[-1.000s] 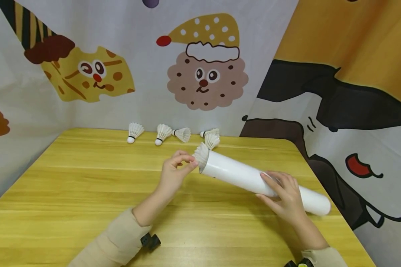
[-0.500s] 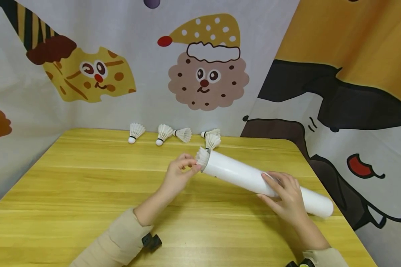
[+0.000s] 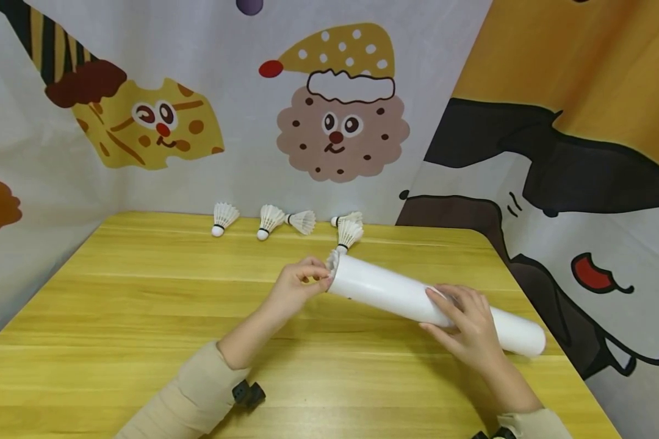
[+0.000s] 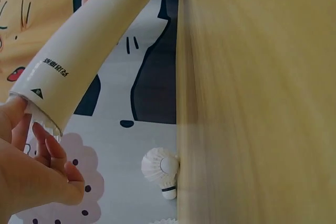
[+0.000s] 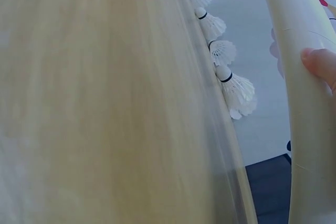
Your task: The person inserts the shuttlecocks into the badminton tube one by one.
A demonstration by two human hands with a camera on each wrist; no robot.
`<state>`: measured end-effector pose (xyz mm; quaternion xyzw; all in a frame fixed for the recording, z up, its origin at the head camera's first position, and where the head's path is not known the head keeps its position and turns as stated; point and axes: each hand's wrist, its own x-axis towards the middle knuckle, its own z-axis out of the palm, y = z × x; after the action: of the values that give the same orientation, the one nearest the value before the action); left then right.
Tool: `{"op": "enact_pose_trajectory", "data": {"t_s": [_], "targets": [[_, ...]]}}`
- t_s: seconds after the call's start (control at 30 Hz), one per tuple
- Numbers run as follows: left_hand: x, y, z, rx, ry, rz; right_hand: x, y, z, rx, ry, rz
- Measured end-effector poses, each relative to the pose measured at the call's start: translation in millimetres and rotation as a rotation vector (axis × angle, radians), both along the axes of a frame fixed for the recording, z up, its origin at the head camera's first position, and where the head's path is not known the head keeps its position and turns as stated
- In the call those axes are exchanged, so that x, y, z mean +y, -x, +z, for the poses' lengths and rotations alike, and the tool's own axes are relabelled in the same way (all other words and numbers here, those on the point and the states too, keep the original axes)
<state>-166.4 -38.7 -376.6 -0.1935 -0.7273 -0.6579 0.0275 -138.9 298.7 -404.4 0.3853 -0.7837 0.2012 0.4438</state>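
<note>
A long white shuttlecock tube [image 3: 384, 289] is tilted above the table, its mouth toward the left. My right hand [image 3: 469, 326] grips it round the middle; in the right wrist view the thumb lies along the tube wall [image 5: 310, 140]. At the mouth, my left hand [image 3: 293, 288] pinches the feather rim of a shuttlecock [image 3: 333, 261], whose cork end is hidden inside. Seen from the left wrist, white feathers [image 4: 47, 123] show just within the tube's rim, with thumb and fingers at both sides of the opening.
Several shuttlecocks lie along the table's back edge: one alone [image 3: 225, 218] at left, a pair by the centre, another pair [image 3: 349, 233] right behind the tube mouth. A printed cloth [image 3: 198, 189] hangs behind the wooden table [image 3: 143, 305].
The shuttlecock has slid deeper into the tube, so only a narrow band of feathers shows. My left hand has moved right with it, up to the rim; the right hand keeps its grip.
</note>
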Motion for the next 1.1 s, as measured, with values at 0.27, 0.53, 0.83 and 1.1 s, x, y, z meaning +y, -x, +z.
{"op": "enact_pose_trajectory", "data": {"t_s": [0.27, 0.53, 0.83, 1.1], "targets": [[-3, 1.6, -0.5, -0.049, -0.048, -0.100, -5, -1.4, 3.7, 0.020, 0.010, 0.035], [-5, 1.8, 1.0, -0.057, -0.038, -0.155, -5, -0.9, 2.4, 0.017, -0.001, 0.050], [-18, 7.4, 7.1, -0.028, 0.031, -0.284, -3, 2.3, -1.3, -0.010, 0.001, 0.043], [-25, 16.8, 6.9, 0.053, 0.101, -0.263, 2, 2.1, -3.0, -0.011, 0.011, 0.010]]}}
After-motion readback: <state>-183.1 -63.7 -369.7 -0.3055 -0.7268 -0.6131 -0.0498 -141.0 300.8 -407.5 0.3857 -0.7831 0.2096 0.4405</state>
